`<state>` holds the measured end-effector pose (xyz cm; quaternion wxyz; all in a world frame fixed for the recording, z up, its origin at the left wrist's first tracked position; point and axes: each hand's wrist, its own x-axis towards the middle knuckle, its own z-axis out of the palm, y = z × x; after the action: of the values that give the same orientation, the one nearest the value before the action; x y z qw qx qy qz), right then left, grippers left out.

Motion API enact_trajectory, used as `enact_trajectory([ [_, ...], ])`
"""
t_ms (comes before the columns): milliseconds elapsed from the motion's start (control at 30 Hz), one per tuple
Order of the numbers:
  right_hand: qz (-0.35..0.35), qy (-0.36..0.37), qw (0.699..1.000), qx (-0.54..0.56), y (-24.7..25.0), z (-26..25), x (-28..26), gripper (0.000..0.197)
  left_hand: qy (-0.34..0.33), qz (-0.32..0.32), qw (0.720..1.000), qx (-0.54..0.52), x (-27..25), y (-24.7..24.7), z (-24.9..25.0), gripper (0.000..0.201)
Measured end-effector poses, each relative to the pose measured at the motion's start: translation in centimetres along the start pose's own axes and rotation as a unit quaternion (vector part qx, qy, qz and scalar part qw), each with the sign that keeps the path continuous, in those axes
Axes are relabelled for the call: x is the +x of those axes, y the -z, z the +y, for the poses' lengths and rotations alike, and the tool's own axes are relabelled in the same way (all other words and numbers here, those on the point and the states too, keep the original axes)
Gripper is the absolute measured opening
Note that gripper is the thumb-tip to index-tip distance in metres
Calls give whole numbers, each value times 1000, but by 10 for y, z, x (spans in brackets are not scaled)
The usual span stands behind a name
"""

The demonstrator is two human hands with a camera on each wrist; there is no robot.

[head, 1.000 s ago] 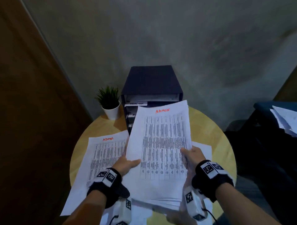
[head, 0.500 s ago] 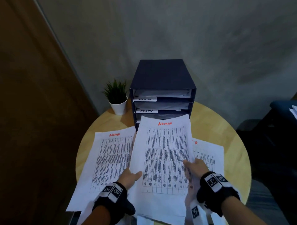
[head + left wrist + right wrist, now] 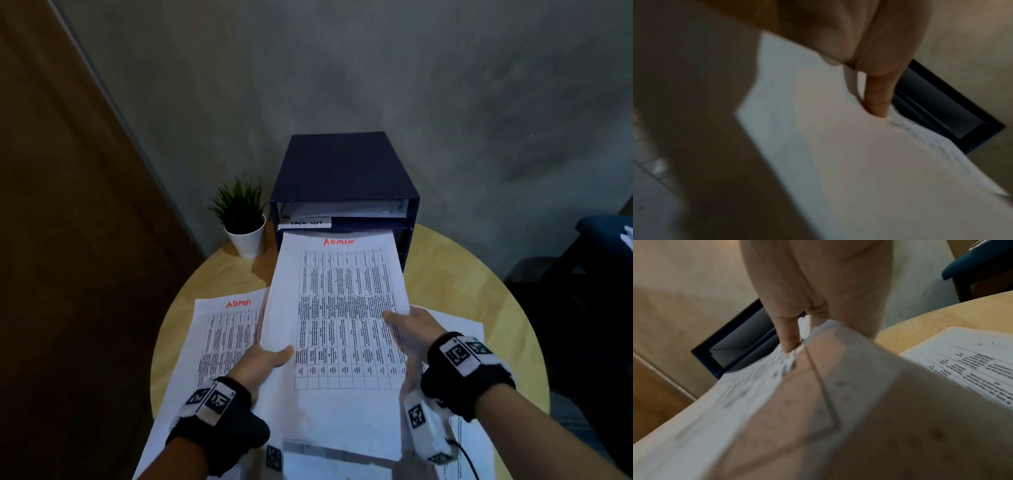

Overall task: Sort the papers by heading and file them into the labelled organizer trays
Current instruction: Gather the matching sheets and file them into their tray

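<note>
right now both hands pinch the admin stack [image 3: 339,308] by its side edges, left hand [image 3: 263,363] and right hand [image 3: 411,325], its far edge at the organizer [image 3: 342,171]'s second slot. sagging sheets could catch the tray lip and buckle.

The organizer [image 3: 344,192] stands at the back of the surface [image 3: 462,284], against the wall. A potted plant [image 3: 242,219] sits just left of it. Before the organizer, a sheaf of papers [image 3: 337,308] is held above the surface, its far edge at the second tray's mouth, below the topmost tray. The left hand [image 3: 263,363] grips the sheaf's left edge, the right hand [image 3: 414,325] its right edge. Another sheet [image 3: 226,339] lies on the surface to the left, and further sheets [image 3: 466,329] lie to the right, partly under the sheaf.
</note>
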<state>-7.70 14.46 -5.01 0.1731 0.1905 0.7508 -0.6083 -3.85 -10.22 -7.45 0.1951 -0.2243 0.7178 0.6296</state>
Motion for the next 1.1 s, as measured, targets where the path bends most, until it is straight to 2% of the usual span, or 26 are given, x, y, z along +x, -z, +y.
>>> enact_trajectory([
  [100,-20,-19,1000,6,-3,5,5,12,5,-3,1000,2,2,5,-8,49],
  [267,-12,14,999,38,-8,9,9,29,27,-15,999,-25,5,13,-22,39],
  [433,7,40,999,26,-14,-2,9,30,47,-40,994,-89,9,18,-37,23],
  [600,5,35,999,13,-9,-18,13,29,42,-74,987,-134,9,11,-26,22],
  [700,25,33,998,44,0,-19,21,29,26,-78,988,-134,11,3,-14,28],
  [800,79,22,994,74,11,-12,27,27,7,-86,988,-131,12,-5,2,29],
  [833,96,17,991,87,15,-8,31,28,-2,-84,990,-118,13,-8,8,35],
  [900,122,6,987,101,22,-1,39,30,-36,-75,991,-103,21,-12,15,63],
  [933,127,4,986,105,24,2,41,31,-50,-73,991,-98,25,-13,18,69],
  [1033,114,-1,987,114,26,4,45,32,-63,-39,993,-88,28,-14,24,59],
  [1100,70,-4,987,144,24,0,42,33,-81,-14,993,-84,30,-11,25,55],
])
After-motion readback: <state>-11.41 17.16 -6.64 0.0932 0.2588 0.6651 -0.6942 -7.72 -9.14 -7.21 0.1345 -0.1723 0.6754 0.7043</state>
